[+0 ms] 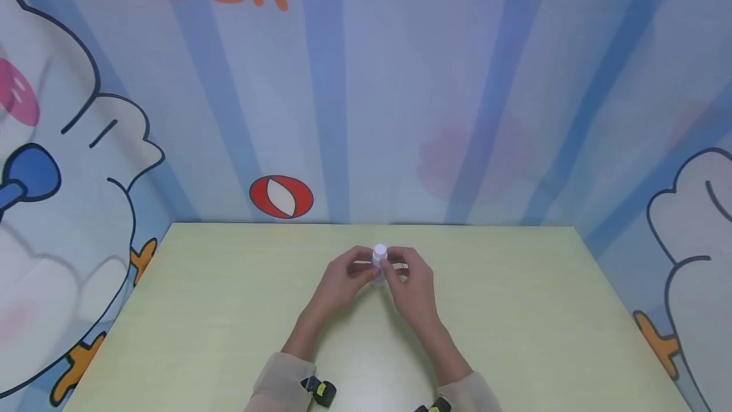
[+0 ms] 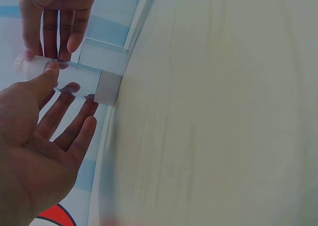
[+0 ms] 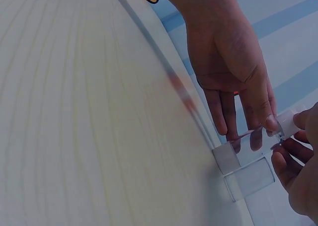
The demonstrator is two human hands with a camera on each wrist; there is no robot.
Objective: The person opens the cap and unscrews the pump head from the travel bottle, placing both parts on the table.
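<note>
A small clear bottle (image 2: 78, 81) with a white cap (image 1: 380, 250) stands upright between my two hands. A whitish band (image 2: 108, 88) fills its lower end, close over the table. From the left, my left hand (image 1: 342, 283) holds the bottle near its neck, thumb in front and fingers behind. My right hand (image 1: 414, 285) pinches it from the other side, its thumb just below the cap in the right wrist view. Beside the bottle is a clear, straight-sided cup (image 3: 251, 179), seen in both wrist views and mostly hidden by the hands in the head view.
The pale wooden table (image 1: 515, 310) reaches back to a blue striped wall (image 1: 389, 81) with cartoon figures and a red and white ball printed on it. Small black devices (image 1: 323, 393) are strapped over the sleeves at both wrists.
</note>
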